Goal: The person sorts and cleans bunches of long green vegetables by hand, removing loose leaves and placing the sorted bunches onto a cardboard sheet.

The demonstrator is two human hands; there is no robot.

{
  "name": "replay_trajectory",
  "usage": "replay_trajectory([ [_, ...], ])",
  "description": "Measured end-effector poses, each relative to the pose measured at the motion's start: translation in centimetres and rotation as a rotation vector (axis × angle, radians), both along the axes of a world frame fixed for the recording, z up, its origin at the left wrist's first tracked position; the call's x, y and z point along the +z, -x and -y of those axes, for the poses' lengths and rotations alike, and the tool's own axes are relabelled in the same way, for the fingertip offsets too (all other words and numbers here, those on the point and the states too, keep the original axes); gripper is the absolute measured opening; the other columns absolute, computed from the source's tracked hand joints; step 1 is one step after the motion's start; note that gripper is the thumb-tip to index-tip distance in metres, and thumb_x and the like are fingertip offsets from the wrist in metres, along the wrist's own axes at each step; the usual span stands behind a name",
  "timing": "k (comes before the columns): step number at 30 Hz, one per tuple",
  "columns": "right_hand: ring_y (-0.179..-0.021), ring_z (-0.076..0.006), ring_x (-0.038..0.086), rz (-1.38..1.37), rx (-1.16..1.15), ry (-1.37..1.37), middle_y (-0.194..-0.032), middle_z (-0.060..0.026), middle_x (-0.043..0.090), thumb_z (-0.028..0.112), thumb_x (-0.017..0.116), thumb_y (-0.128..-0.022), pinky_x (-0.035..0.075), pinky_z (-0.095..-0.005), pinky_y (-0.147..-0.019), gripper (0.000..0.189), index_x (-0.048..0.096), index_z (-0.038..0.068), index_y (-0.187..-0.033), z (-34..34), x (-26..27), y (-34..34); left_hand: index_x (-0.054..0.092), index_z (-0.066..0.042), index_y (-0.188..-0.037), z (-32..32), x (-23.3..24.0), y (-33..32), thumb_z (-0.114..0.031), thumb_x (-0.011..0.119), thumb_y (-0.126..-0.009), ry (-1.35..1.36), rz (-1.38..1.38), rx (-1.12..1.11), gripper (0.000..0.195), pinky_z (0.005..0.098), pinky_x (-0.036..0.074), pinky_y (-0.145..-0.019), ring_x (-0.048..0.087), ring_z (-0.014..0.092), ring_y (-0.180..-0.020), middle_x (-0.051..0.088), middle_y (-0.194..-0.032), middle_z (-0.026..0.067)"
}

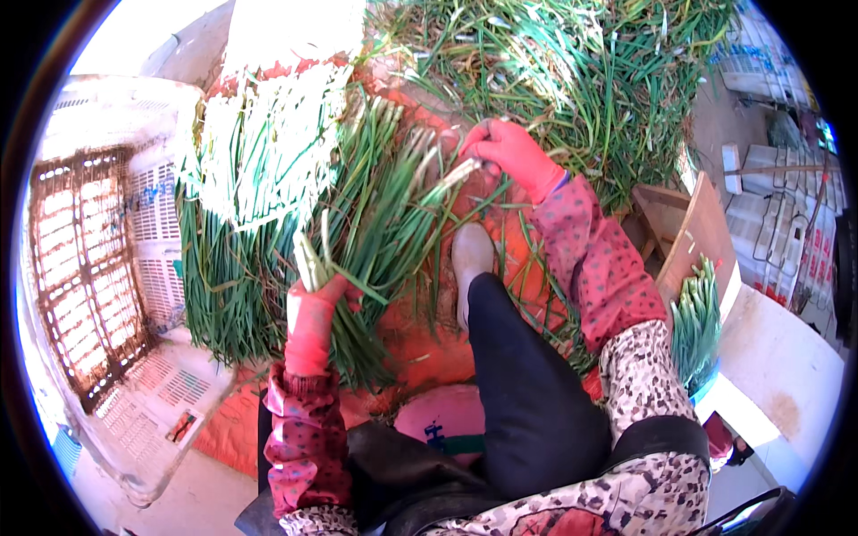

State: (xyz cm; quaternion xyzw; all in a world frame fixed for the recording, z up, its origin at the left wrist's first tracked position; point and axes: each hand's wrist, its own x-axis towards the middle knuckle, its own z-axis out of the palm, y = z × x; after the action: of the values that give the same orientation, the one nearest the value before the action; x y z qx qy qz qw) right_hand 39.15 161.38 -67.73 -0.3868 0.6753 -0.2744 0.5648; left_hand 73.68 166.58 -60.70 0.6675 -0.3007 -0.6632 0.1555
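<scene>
My left hand (320, 315), in a red glove, grips a bunch of long green allium stalks (310, 264) with the pale cut ends pointing up. The leaves hang below the fist. My right hand (513, 157), gloved in red too, has its bent fingers at the pale ends of a few more stalks (456, 175), and appears to pinch them. Those stalks lie across a partly blurred heap (375, 194) between the hands. To the left, a wide row of the same greens (228, 295) lies with leaves toward me, its upper part glaring in sunlight.
A large pile of loose leaves (576, 80) spreads at the far side. White plastic crates (157, 201) stand left. On the right are a wooden board (697, 231), a bundle of stalks (697, 321) and a white surface (781, 362). My boot (472, 251) rests on the red sheet (429, 352).
</scene>
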Motion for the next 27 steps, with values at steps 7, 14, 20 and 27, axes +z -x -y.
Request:
replay_trajectory([
  [7, -0.048, -0.0061, 0.049, 0.043, -0.053, -0.003, -0.074, -0.0006, 0.059, 0.012, 0.061, -0.082, 0.045, -0.022, -0.046, 0.013, 0.059, 0.002, -0.089, -0.9, 3.0, -3.3, 0.064, -0.001, -0.108, 1.0, -5.9, 4.7, -0.015, 0.07, -0.077, 0.174, -0.093, -0.189, 0.035, 0.0229, 0.044, -0.071, 0.054, 0.008, -0.076, 0.063, -0.088, 0.0],
  [14, -0.059, -0.0072, 0.058, 0.188, -0.061, 0.147, -0.084, -0.0029, 0.061, 0.015, 0.062, -0.085, 0.047, -0.022, -0.052, 0.023, 0.057, 0.003, -0.104, -0.9, 3.1, -5.0, 0.062, -0.001, -0.106, 0.7, -13.3, 8.9, -0.011, 0.071, -0.076, 0.229, -0.129, -0.271, 0.033, 0.0274, 0.048, -0.074, 0.06, 0.013, -0.079, 0.066, -0.09, 0.0039],
  [20, -0.059, -0.0096, 0.058, 0.032, 0.032, 0.099, -0.091, -0.0088, 0.064, 0.022, 0.064, -0.086, 0.047, -0.0224, -0.052, 0.039, 0.053, 0.0, -0.116, -5.4, -1.3, -7.8, 0.062, -0.001, -0.105, 0.8, -11.0, 8.2, -0.007, 0.068, -0.075, 0.269, -0.214, -0.15, 0.031, 0.0265, 0.048, -0.071, 0.06, 0.012, -0.078, 0.066, -0.089, 0.0043],
  [27, -0.053, -0.0134, 0.059, 0.069, 0.305, -0.203, -0.07, -0.0079, 0.064, 0.023, 0.064, -0.084, 0.047, -0.027, -0.049, 0.023, 0.059, 0.001, -0.086, -4.3, -0.8, -7.2, 0.064, 0.001, -0.098, 2.5, -7.0, 4.6, -0.007, 0.071, -0.073, 0.136, -0.193, -0.244, 0.027, 0.0264, 0.048, -0.066, 0.059, 0.011, -0.073, 0.066, -0.084, 0.004],
])
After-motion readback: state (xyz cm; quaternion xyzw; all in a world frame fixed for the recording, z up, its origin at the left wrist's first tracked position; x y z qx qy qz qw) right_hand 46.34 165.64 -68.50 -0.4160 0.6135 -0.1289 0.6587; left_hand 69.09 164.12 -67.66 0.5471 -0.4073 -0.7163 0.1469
